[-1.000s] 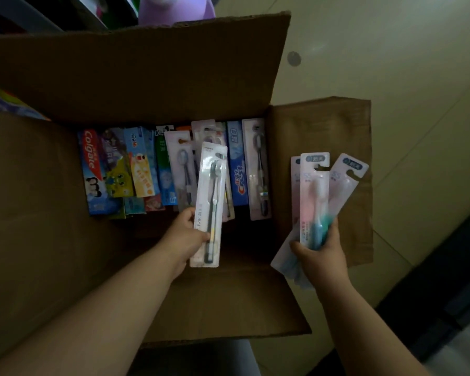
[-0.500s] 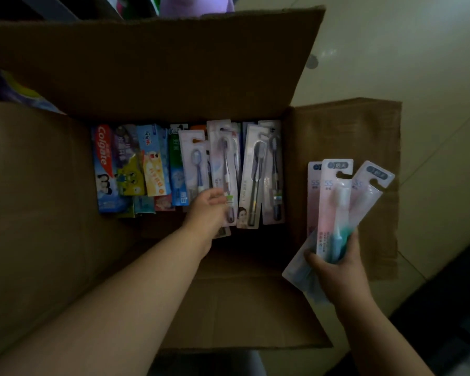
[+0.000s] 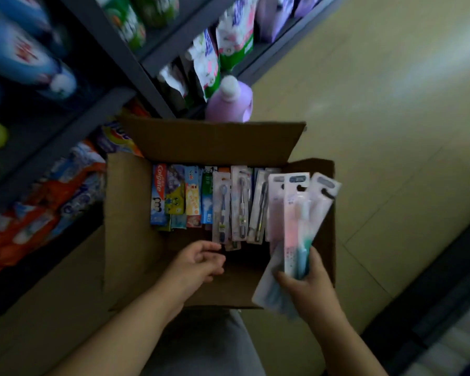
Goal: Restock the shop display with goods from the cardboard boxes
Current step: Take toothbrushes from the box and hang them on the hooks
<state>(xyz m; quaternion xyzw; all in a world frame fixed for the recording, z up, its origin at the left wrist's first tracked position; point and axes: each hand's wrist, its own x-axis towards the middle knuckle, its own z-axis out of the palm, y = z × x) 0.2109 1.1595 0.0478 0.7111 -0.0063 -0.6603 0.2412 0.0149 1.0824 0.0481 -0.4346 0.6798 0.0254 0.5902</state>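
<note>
Over the cardboard box [image 3: 130, 213], left hand [image 3: 198, 263] loose, empty. Right hand [image 3: 307, 283] at its right edge grips fanned toothbrush packs [image 3: 296, 213]

Pale tiled floor [image 3: 391, 109] under open cardboard box [image 3: 130, 226], purple bottle [image 3: 229, 104].

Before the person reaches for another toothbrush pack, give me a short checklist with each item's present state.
1. Left hand free to pick: ok, fingers loosely curled, holding nothing.
2. Right hand has a firm hold on the fanned toothbrush packs: ok.
3. Cardboard box open, flaps out of the way: ok.
4. More toothbrush packs in the box within reach of the left hand: ok, just beyond the fingertips.
5. Free hook or shelf space for toothbrushes: cannot tell, not in view.
</note>
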